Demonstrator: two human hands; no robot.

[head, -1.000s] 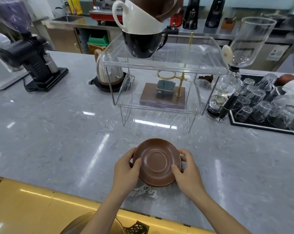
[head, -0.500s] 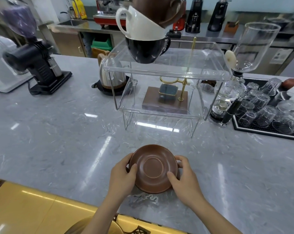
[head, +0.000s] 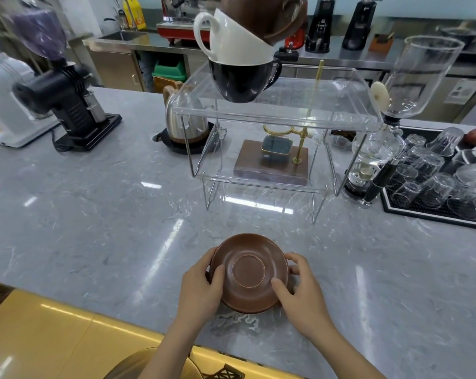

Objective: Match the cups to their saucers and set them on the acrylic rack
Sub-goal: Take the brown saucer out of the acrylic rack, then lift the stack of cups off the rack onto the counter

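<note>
A brown saucer is held between both hands just above the grey counter near its front edge. My left hand grips its left rim and my right hand grips its right rim. Behind it stands the clear acrylic rack with two shelves. On the rack's top shelf sits a stack of three cups: a black cup at the bottom, a white cup tilted inside it, and a brown cup on top, partly cut off by the frame.
A kettle and a black grinder stand at the left. A wood-and-brass stand sits behind the rack. A glass siphon brewer and a mat of upturned glasses are at the right.
The saucer and both hands sit slightly nearer the counter's front edge and lower in view. The view has tilted, showing more of the stacked cups.
</note>
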